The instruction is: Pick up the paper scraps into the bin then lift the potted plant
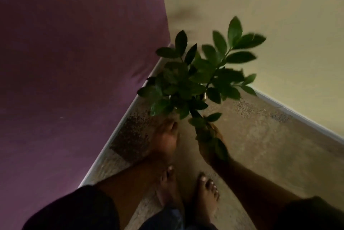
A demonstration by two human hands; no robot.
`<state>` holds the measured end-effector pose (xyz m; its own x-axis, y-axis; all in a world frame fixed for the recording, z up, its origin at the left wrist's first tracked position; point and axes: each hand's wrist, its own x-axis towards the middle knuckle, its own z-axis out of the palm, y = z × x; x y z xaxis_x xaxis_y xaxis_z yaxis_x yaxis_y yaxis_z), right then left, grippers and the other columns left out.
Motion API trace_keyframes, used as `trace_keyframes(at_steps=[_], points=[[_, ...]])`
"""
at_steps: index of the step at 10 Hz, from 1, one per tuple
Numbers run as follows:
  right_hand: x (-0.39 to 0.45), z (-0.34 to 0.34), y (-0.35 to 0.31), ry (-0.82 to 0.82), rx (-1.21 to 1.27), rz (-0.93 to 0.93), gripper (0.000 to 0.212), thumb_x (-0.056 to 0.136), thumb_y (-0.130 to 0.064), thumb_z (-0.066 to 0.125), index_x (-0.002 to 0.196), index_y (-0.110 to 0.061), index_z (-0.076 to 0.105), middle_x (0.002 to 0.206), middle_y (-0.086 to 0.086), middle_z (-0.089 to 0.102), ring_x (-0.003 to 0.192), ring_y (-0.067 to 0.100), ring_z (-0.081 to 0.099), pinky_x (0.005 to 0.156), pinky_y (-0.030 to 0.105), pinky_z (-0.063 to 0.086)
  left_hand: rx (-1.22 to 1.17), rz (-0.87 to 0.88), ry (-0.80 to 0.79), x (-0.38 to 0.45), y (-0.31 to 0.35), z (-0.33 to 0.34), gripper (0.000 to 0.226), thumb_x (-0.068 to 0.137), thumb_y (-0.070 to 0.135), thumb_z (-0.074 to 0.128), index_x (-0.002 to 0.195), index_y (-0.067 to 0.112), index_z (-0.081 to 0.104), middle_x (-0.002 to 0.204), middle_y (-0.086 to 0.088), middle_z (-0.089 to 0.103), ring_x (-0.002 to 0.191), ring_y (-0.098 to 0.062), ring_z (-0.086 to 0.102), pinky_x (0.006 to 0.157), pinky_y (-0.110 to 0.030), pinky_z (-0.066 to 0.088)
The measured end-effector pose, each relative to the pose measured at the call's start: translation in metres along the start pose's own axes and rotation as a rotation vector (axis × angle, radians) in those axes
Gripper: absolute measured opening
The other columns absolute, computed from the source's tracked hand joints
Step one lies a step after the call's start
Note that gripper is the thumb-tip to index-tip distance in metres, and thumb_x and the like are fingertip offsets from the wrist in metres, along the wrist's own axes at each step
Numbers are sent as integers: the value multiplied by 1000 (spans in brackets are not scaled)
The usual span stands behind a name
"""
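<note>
**Leaves hide the pot in a room corner**

Head view: a purple wall (74,62) at 9 o'clock meets a cream wall (279,15) at 1 o'clock above speckled carpet (260,136). The potted plant (195,80) sits centre frame, foliage covering its pot. The left hand (165,136) and right hand (210,146) reach under the leaves; whether their fingers grasp cannot be told. Bare feet (186,192) stand at 6 o'clock.

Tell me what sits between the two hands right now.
In the head view, the left hand and right hand flank the potted plant; between them show only its lower leaves and bare carpet. The pot itself is hidden by foliage.
</note>
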<state>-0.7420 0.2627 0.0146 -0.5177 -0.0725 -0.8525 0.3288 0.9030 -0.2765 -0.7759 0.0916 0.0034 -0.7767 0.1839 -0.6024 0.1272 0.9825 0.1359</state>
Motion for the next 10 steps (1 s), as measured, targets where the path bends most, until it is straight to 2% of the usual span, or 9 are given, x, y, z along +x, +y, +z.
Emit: trace_keyframes(at_steps=[1, 2, 3, 4, 5, 7, 8, 9, 10], points=[[-14, -21, -3, 255, -37, -110, 35, 97, -28, 47, 132, -26, 52, 130, 10, 58, 115, 27, 58, 91, 38, 51, -123, 44, 34, -35, 6, -5, 57, 90, 24, 53, 144, 10, 40, 152, -11, 39, 140, -25, 38, 114, -37, 34], [-55, -13, 6, 309, -234, -196, 82, 91, -46, 48, 150, -15, -2, 160, 9, 3, 147, 26, 0, 116, 39, 4, -109, -20, 101, -80, 7, -26, 61, 97, 38, 35, 152, 15, 22, 160, -6, 21, 149, -21, 13, 120, -36, 22], [-108, -21, 3, 321, -237, -174, 83, 88, -59, 26, 148, -18, -13, 159, 7, -12, 145, 22, -16, 115, 37, -9, -91, -45, 105, -122, 12, -68, 73, 95, 54, 28, 153, 14, 14, 162, -5, 14, 150, -21, 3, 120, -37, 22], [-159, -65, -13, 351, -263, -191, 88, 80, -67, 7, 148, -17, -16, 158, 6, -18, 145, 22, -20, 115, 36, -12, -75, -29, 175, -152, 11, -121, 82, 91, 64, 28, 153, 12, 13, 162, -7, 12, 150, -22, 3, 121, -38, 14], [-205, -109, -35, 432, -268, -238, 93, 79, -71, 10, 150, -15, -14, 157, 6, -18, 146, 24, -20, 116, 37, -11, -31, -5, 292, -172, 11, -179, 87, 88, 67, 33, 153, 12, 16, 161, -7, 18, 150, -22, 9, 120, -39, 17], [-277, -226, -100, 608, -312, -325, 97, 85, -72, 22, 153, -10, -8, 160, 10, -12, 147, 25, -19, 121, 40, -6, 30, 36, 486, -197, 22, -319, 92, 84, 73, 31, 153, 15, 15, 162, -2, 13, 150, -19, 7, 120, -39, 15], [-314, -289, -137, 723, -359, -377, 95, 86, -73, 20, 153, -9, -5, 161, 11, -7, 147, 25, -17, 120, 41, -4, 32, 64, 616, -213, 24, -389, 92, 86, 71, 34, 154, 13, 12, 162, -4, 12, 150, -22, 9, 121, -39, 14], [-354, -358, -175, 873, -392, -436, 97, 85, -78, 8, 152, -8, -5, 161, 12, -6, 148, 26, -14, 119, 41, -7, 76, 119, 765, -221, 15, -470, 89, 89, 69, 32, 153, 11, 14, 161, -7, 14, 150, -24, 11, 121, -41, 16], [-402, -417, -207, 1017, -447, -472, 101, 85, -80, 9, 152, -6, -5, 161, 13, -6, 149, 27, -12, 120, 42, -5, 103, 165, 832, -241, 12, -558, 88, 88, 68, 32, 153, 11, 16, 161, -7, 16, 150, -23, 9, 121, -42, 14]])
